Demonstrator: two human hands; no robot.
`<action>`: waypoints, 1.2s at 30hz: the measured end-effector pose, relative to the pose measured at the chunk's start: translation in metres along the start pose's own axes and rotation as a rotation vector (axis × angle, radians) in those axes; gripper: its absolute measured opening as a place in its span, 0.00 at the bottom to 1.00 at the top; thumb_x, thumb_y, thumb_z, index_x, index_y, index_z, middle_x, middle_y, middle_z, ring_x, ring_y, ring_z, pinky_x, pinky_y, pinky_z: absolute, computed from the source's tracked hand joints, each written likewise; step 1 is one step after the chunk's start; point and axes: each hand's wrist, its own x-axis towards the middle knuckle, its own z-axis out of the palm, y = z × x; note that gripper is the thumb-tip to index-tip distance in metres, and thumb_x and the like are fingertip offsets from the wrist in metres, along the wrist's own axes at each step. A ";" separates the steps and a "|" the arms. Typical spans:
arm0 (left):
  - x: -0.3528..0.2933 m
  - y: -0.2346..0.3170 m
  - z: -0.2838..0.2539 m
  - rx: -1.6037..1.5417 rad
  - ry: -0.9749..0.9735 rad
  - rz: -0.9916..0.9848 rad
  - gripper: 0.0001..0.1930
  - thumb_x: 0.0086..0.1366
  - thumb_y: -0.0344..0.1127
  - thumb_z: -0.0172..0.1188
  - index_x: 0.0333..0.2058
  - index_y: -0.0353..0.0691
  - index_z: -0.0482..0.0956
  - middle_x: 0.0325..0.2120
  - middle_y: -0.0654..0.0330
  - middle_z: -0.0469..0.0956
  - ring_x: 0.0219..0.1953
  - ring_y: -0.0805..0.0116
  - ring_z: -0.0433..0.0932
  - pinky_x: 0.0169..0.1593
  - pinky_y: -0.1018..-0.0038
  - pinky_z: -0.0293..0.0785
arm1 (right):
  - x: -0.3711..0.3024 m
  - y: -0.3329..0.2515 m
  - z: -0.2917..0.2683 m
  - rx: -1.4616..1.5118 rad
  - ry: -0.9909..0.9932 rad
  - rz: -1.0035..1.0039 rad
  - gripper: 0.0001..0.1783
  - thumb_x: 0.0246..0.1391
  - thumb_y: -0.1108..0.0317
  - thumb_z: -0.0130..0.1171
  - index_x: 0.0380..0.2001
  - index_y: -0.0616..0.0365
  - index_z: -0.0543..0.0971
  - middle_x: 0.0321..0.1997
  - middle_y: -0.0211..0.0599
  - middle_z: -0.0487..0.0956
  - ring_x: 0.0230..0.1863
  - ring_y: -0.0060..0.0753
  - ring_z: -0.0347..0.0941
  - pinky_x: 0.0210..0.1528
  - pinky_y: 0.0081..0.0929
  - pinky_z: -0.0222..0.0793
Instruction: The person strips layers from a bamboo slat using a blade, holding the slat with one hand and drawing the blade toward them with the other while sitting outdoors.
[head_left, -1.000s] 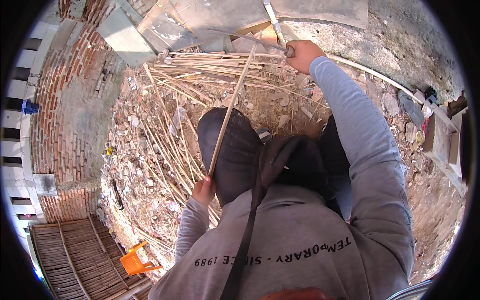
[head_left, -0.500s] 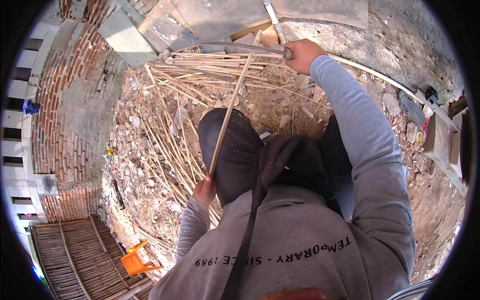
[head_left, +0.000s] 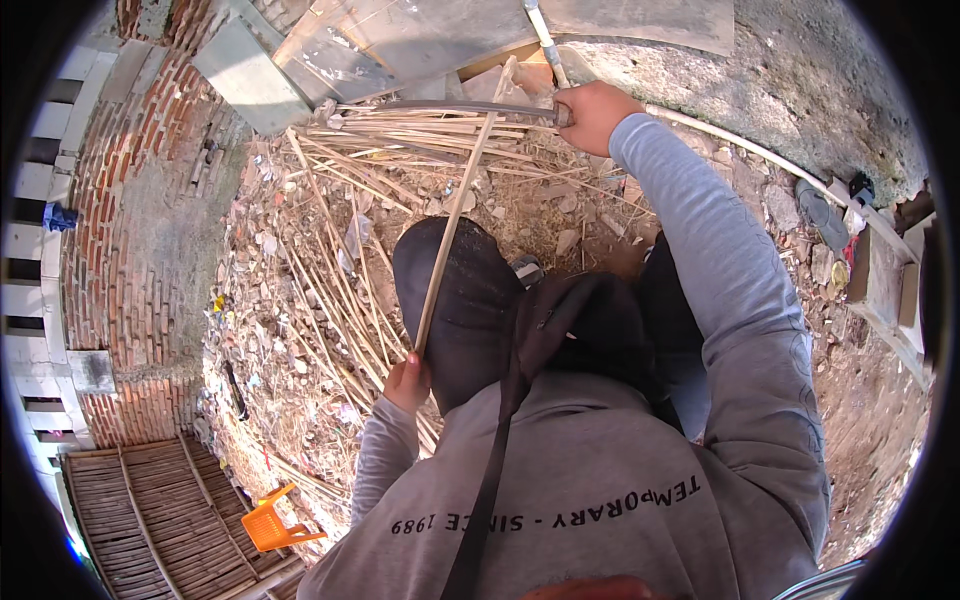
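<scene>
My left hand (head_left: pixel 408 383) is closed round the near end of a long bamboo strip (head_left: pixel 446 235), beside my left knee. The strip slants up and away across that knee, its far end pointing to the boards. At the far side, my right hand (head_left: pixel 598 117) grips the handle of a machete (head_left: pixel 440 104). Its long, slightly curved blade reaches left and crosses the strip near the far end. Whether the edge bites into the bamboo, I cannot tell.
Cut bamboo strips (head_left: pixel 430 140) lie on the littered ground ahead and to my left. Boards (head_left: pixel 400 45) lean at the back beside a pale pole (head_left: pixel 745 148). A brick wall (head_left: pixel 130 270) and an orange plastic chair (head_left: pixel 268 522) stand left; a sandal (head_left: pixel 820 215) lies right.
My right hand and the machete have shifted slightly left and toward me, the blade now crossing the strip a little nearer. My left hand stays almost in place.
</scene>
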 end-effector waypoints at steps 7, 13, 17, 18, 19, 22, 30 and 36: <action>0.001 0.006 0.005 -0.059 0.000 0.076 0.33 0.65 0.68 0.43 0.19 0.42 0.68 0.09 0.68 0.58 0.09 0.78 0.54 0.14 0.79 0.46 | 0.000 0.011 -0.002 -0.086 -0.062 -0.002 0.13 0.45 0.62 0.61 0.34 0.56 0.78 0.32 0.45 0.81 0.39 0.51 0.77 0.44 0.44 0.73; -0.001 0.002 0.001 -0.059 0.025 -0.031 0.34 0.69 0.64 0.41 0.18 0.39 0.71 0.14 0.65 0.67 0.19 0.74 0.64 0.26 0.76 0.59 | -0.004 -0.002 -0.014 -0.001 -0.002 0.069 0.15 0.43 0.62 0.61 0.36 0.55 0.79 0.34 0.45 0.81 0.40 0.50 0.77 0.45 0.42 0.73; 0.002 -0.003 -0.004 0.024 0.007 -0.021 0.34 0.69 0.64 0.40 0.19 0.39 0.71 0.15 0.65 0.68 0.20 0.73 0.64 0.26 0.74 0.60 | -0.003 -0.001 -0.013 -0.079 -0.125 -0.026 0.16 0.44 0.61 0.61 0.37 0.56 0.79 0.35 0.46 0.81 0.41 0.50 0.77 0.47 0.41 0.73; 0.003 -0.002 -0.004 0.011 -0.009 -0.028 0.34 0.69 0.64 0.39 0.19 0.38 0.71 0.15 0.65 0.68 0.20 0.73 0.65 0.26 0.73 0.61 | -0.001 0.007 -0.009 -0.033 -0.124 0.036 0.16 0.44 0.61 0.61 0.37 0.56 0.79 0.35 0.46 0.81 0.40 0.50 0.77 0.47 0.41 0.73; 0.002 -0.001 -0.003 0.010 -0.010 -0.024 0.34 0.69 0.64 0.39 0.19 0.38 0.71 0.15 0.65 0.68 0.20 0.73 0.65 0.26 0.73 0.61 | 0.001 0.015 -0.006 -0.036 -0.121 0.037 0.16 0.44 0.61 0.61 0.37 0.56 0.79 0.35 0.46 0.81 0.40 0.50 0.77 0.47 0.41 0.73; -0.002 -0.001 -0.001 0.192 0.026 0.062 0.35 0.69 0.64 0.38 0.20 0.36 0.72 0.15 0.62 0.69 0.20 0.69 0.67 0.27 0.70 0.62 | 0.005 0.025 -0.003 -0.004 0.025 0.185 0.15 0.44 0.62 0.61 0.36 0.55 0.79 0.34 0.46 0.81 0.41 0.50 0.77 0.46 0.42 0.73; -0.012 0.013 0.024 0.642 0.276 0.253 0.32 0.68 0.59 0.39 0.27 0.33 0.75 0.21 0.40 0.74 0.29 0.36 0.75 0.31 0.51 0.66 | -0.004 -0.002 -0.003 -0.099 -0.152 -0.068 0.16 0.43 0.62 0.61 0.36 0.56 0.79 0.35 0.48 0.80 0.42 0.51 0.77 0.48 0.43 0.72; -0.015 0.024 0.026 0.673 0.291 0.268 0.31 0.68 0.60 0.39 0.28 0.33 0.75 0.20 0.40 0.74 0.28 0.35 0.74 0.31 0.51 0.67 | 0.003 0.017 0.008 -0.004 -0.080 0.037 0.15 0.43 0.62 0.60 0.35 0.56 0.79 0.34 0.48 0.80 0.40 0.52 0.77 0.46 0.44 0.72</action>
